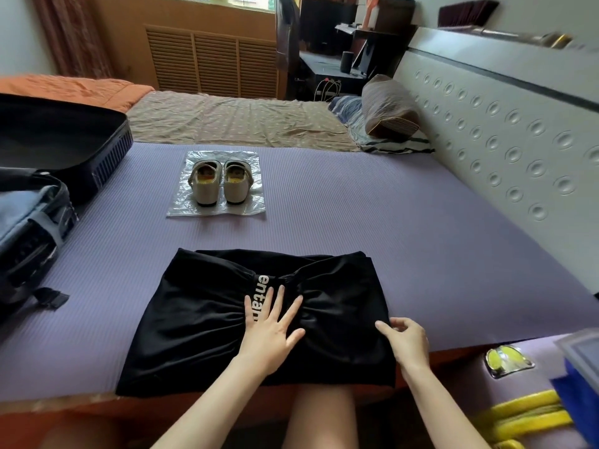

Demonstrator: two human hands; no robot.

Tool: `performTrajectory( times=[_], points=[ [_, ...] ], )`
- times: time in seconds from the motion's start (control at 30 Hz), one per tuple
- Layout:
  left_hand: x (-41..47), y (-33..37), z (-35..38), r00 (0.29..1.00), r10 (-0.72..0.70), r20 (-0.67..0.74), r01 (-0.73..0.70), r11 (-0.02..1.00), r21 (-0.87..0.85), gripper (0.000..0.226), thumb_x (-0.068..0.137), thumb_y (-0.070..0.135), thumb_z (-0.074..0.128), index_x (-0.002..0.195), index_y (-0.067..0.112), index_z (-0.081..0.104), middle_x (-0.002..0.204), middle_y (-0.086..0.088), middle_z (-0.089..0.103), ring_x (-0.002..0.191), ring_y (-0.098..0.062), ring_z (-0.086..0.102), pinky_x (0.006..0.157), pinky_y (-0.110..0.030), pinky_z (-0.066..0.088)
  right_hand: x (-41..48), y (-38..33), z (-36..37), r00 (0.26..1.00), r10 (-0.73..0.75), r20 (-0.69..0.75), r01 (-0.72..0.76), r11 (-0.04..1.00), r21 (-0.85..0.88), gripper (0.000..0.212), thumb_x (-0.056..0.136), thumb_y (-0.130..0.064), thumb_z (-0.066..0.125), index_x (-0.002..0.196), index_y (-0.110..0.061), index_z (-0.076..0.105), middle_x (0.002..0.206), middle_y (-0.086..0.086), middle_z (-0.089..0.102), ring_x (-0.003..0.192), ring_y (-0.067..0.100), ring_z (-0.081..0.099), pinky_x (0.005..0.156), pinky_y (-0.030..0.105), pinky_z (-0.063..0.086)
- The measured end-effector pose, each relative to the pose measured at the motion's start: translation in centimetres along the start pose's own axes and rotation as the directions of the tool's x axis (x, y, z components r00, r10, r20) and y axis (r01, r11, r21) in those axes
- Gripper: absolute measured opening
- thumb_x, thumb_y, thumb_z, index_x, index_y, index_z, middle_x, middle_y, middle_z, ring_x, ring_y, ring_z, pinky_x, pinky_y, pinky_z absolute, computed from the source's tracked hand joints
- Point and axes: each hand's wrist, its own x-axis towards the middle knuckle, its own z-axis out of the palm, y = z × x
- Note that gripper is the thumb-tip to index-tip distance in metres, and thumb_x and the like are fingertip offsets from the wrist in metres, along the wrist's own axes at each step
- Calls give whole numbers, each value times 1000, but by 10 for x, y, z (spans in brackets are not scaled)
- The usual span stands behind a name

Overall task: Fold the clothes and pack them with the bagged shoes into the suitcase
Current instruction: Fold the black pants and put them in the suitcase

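Black garment (201, 335) of smooth, faintly shiny cloth with white lettering lies nearest, on the purple ribbed mat (389, 222) that covers the bed. It is doubled into a rough rectangle but bunched at its middle. The left grip (270, 328) is released, palm flat and fingers spread on the gathered centre, pressing it down. The right grip (406, 338) pinches the cloth's right edge between thumb and curled fingers. I judge the folding to be partway, with another fold and some smoothing seemingly due. Farther off, the pair of cream strapped shoes (220, 181) stands on top of a clear crinkled plastic bag (252, 157), not inside it, so the bagging is not done. At the left, the dark soft-sided suitcase (48, 140) lies open. No clothes or shoes show in its visible parts, so packing appears unstarted.
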Motion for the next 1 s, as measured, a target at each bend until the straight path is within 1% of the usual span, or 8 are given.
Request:
performTrajectory(
  times=[0.1,0.33,0.43,0.5,0.63,0.77,0.87,1.0],
  points=[
    [0,-1,3,997,14,-70,-16,1000,-25,102,47,74,-44,140,41,-19,153,0,-24,133,-21,-32,89,-44,-41,-8,-10,-7,1000,12,25,-15,991,132,14,79,-20,75,79,-19,62,82,0,66,91,27,62,71,33,48],
    [6,-3,-3,999,19,-29,-22,993,-116,124,35,81,-41,147,42,-6,157,1,-18,138,-15,-29,97,-45,-36,-30,-43,-24,981,33,191,-136,819,558,11,79,-7,73,85,-10,64,85,10,70,77,24,65,68,32,53],
    [1,-3,-13,1000,21,-10,-23,976,-218,93,67,83,-15,148,41,1,158,0,-13,142,-16,-23,104,-47,-27,-35,-57,-23,940,93,327,-296,697,653,16,73,-10,76,83,-15,65,85,11,71,76,26,66,71,35,54],
    [-1,-4,-21,1000,-20,-13,14,928,-373,60,94,60,21,149,38,12,159,-2,-2,144,-13,-18,109,-44,-22,-40,-66,-20,924,81,373,-332,652,682,22,68,-12,77,86,-15,65,85,11,72,76,27,68,68,35,55],
    [-10,-16,-44,954,-186,-235,-89,573,-815,41,99,30,43,140,31,38,153,-3,30,144,-9,13,119,-35,6,-58,-92,-8,920,-5,392,-305,622,721,26,74,-10,73,98,-12,64,90,15,72,76,26,70,63,34,58],
    [-31,-46,-66,910,-349,-224,-122,290,-949,37,99,26,43,135,19,50,138,4,51,128,-2,42,98,-3,30,-89,-133,20,930,-153,336,-157,660,735,24,80,-9,72,102,-7,64,95,14,72,80,27,69,70,34,58],
    [-43,-76,-68,890,-420,-179,-134,134,-982,40,101,32,35,138,20,45,139,3,49,128,-6,43,107,-21,30,-118,-161,52,914,-268,304,-26,709,704,14,80,-8,73,91,-11,64,79,0,70,69,14,66,60,23,53],
    [-57,-118,-63,869,-495,-23,-121,-167,-978,47,100,42,31,139,20,41,137,-7,51,114,-16,55,101,-34,38,-154,-185,117,883,-357,303,108,784,611,14,79,-10,75,81,-20,65,80,1,70,75,11,66,71,28,52]
  ],
)
